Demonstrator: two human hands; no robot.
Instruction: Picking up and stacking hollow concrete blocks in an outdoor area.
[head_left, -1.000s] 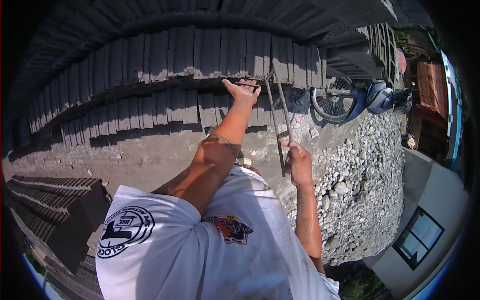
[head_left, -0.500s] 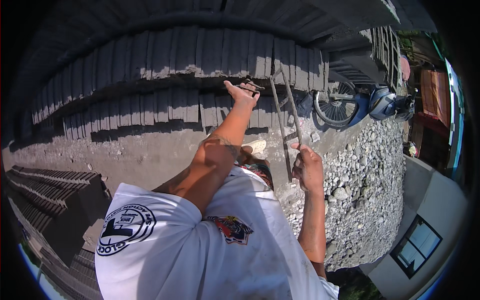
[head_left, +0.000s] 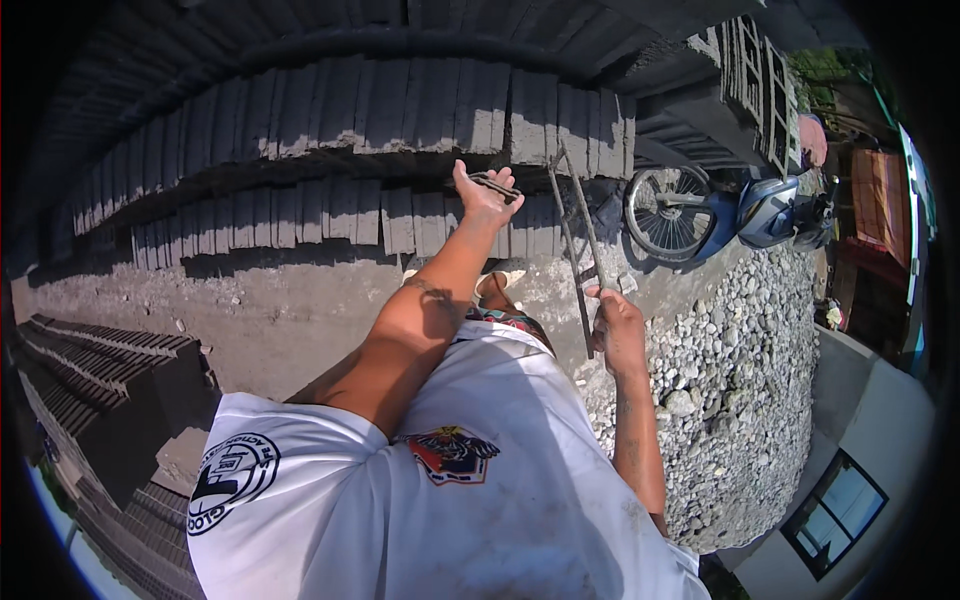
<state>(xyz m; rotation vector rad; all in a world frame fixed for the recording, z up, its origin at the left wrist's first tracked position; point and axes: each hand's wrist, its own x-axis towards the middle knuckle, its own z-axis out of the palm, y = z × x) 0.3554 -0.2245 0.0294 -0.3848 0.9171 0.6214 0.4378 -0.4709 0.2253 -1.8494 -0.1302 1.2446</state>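
Observation:
My left hand (head_left: 488, 200) reaches out palm up in front of the stacked blocks, its fingers partly curled. Across those fingers lies a thin dark metal rod (head_left: 497, 185), bent or doubled; its exact kind is unclear. Lower and to the right, my right hand (head_left: 618, 325) is closed around one side of a narrow ladder-like metal frame (head_left: 567, 228). Two long bars joined by short crosspieces make up this frame, which slants up with its far end close to the blocks. Long rows of grey concrete blocks (head_left: 430, 105) stand on edge beyond both hands.
A blue motorcycle (head_left: 765, 210) stands at the right, its spoked wheel close to the frame. Below it spreads a gravel heap (head_left: 735, 380), beside a pale wall (head_left: 870, 400) with a window. More stacked blocks (head_left: 130, 380) stand at the lower left, across a strip of dusty ground (head_left: 290, 300).
My left hand's palm has turned further upward, with the rod still across its fingers. The metal frame has tilted slightly and its bars look closer together. My view has shifted a little.

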